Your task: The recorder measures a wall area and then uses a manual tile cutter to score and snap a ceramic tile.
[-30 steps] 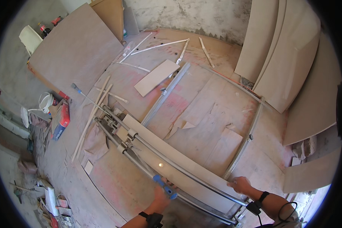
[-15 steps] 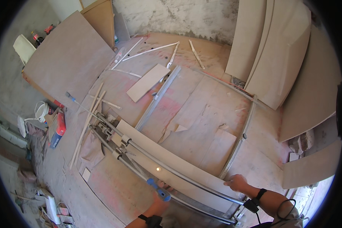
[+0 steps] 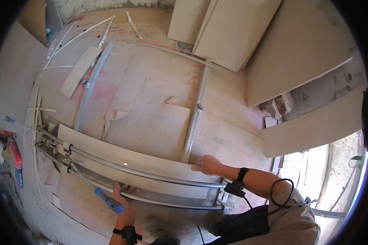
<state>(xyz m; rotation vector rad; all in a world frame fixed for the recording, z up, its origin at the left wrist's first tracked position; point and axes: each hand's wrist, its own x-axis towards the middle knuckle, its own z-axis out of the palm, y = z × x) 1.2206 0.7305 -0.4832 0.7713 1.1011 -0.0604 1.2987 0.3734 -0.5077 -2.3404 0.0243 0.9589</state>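
Note:
My right hand (image 3: 207, 165) grips the long pale tile strip (image 3: 98, 147) at its right-hand edge. My left hand (image 3: 124, 196) is at the strip's near edge by the lower steel rail, fingers curled there, partly hidden. Just left of it is the blue handle (image 3: 108, 200) of the manual tile cutter (image 3: 147, 167), whose two parallel rails lie over the strip. The cutter's carriage (image 3: 65, 163) is toward the left end. A metal crossbar (image 3: 198, 108) runs away from me beside my right hand.
Large panels (image 3: 229, 28) lean at the back right, another (image 3: 12, 77) at left. A narrow offcut (image 3: 79, 71), white strips (image 3: 86, 30) and a second bar (image 3: 94, 90) lie on the floor. A red-and-blue box (image 3: 16, 161) is at left; rubble (image 3: 280, 104) lies under the right panels.
The view has swung rightward, so the cutter appears more level. My right hand remains at the strip's edge; my left hand now shows beside the blue handle, fingers at the strip.

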